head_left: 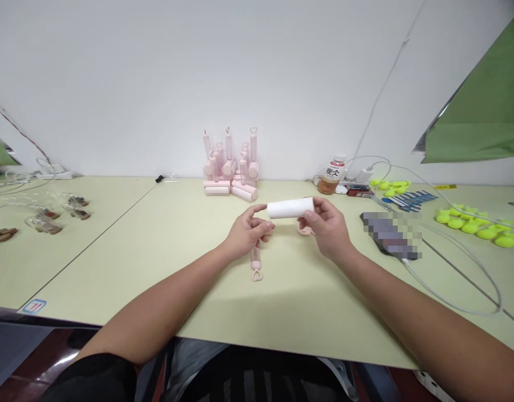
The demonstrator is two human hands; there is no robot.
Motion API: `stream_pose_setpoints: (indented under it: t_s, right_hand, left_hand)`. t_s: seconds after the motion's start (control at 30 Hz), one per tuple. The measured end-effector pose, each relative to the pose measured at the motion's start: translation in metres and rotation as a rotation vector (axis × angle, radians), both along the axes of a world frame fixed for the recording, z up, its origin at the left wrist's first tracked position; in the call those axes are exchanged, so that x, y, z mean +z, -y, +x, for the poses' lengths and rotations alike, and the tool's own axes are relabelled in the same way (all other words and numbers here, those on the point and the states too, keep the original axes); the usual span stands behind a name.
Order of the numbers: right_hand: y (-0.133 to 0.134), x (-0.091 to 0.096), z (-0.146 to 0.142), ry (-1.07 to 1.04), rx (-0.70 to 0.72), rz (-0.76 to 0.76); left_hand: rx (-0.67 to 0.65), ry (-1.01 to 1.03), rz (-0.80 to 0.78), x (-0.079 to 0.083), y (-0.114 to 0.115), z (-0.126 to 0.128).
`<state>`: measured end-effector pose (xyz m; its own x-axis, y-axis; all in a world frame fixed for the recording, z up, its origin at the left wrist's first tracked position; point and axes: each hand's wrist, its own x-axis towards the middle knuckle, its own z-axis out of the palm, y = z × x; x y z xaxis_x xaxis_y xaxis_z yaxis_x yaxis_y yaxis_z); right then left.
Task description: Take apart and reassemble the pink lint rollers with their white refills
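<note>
A white paper roll (pixel 288 209), like a lint roller refill, is held level above the table. My right hand (pixel 331 226) grips its right end between thumb and fingers. At the roll's left end, my left hand (pixel 248 231) has its fingers apart, the index tip close to the end; whether it touches I cannot tell. Below the left hand lies a pink handle (pixel 256 265) with a heart-shaped loop, its upper part hidden by the fingers. A small pink part (pixel 304 230) rests on the table beside the right hand, partly covered by it.
Several pink lint rollers (pixel 229 167) are piled against the wall. To their right stands a drink bottle (pixel 332 174). A dark pixelated device (pixel 388 234) with a white cable lies at right, near yellow-green items (pixel 474 223). Small bagged items (pixel 45 220) lie at far left.
</note>
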<state>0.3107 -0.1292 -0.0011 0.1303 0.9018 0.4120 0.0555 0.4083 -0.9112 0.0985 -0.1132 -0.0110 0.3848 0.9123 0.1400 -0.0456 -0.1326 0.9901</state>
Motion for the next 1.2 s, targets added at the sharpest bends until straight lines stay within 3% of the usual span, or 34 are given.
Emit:
stream_pose_setpoints:
  t_s: [0.13,0.23,0.3,0.4,0.6,0.83,1.0,1.13,1.2]
  right_hand:
    - [-0.019,0.007,0.033,0.061,-0.386,0.239]
    - [-0.034,0.008,0.063,0.224,-0.644,0.403]
    - [-0.042,0.004,0.081,0.360,-0.761,0.361]
    - [-0.050,-0.005,0.101,0.495,-0.873,0.178]
    - [-0.059,-0.020,0.114,0.600,-0.844,-0.123]
    - [-0.059,-0.023,0.110,0.677,-0.738,-0.220]
    - [-0.062,-0.024,0.112,0.689,-0.759,-0.162]
    - [-0.057,-0.014,0.109,0.701,-0.878,0.067]
    - [-0.050,-0.006,0.101,0.748,-0.853,0.183]
  left_hand:
    - [0.125,-0.182,0.219,-0.004,-0.006,-0.007]
    - [0.241,-0.383,0.389,-0.005,-0.014,-0.016]
    - [0.265,-0.546,0.483,-0.006,-0.019,-0.022]
    - [0.232,-0.751,0.516,-0.009,-0.025,-0.028]
    - [0.160,-0.881,0.515,-0.008,-0.026,-0.029]
    - [0.099,-0.963,0.632,-0.005,-0.027,-0.026]
    - [0.056,-1.046,0.647,-0.004,-0.026,-0.026]
    - [0.056,-1.053,0.549,-0.004,-0.025,-0.026]
    - [0.078,-1.015,0.472,-0.006,-0.026,-0.026]
